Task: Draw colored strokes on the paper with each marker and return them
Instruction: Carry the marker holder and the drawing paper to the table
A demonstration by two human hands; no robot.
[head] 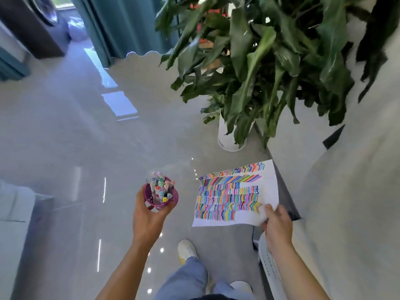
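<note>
A glossy pale floor [86, 126] is seen across the left side, and a teal curtain [104, 22] is hung at the top, behind it. Left of centre, a purple cup [174, 198] is gripped from below by the left hand [149, 215], which is raised above the floor. Its thumb is curled up the cup's left side and its fingers are wrapped round the near and right side. The markers [161, 187] are stood upright inside the cup, caps up, packed closely together. Below the hand, a white shoe [186, 250] and a leg in blue jeans [188, 278] are seen on the floor.

To the right, well apart from the cup, the paper [269, 187] is held in the air, almost flat. Most of the sheet is covered with rows of colored strokes [227, 198]. Its near right corner is pinched by the right hand [277, 224]: the thumb is pressed on top of the sheet, and the fingers are tucked beneath it, where they cannot be made out. Beyond the paper, a white pot [225, 137] is stood on the floor, and the upper right is filled by its large green plant [259, 61].
</note>
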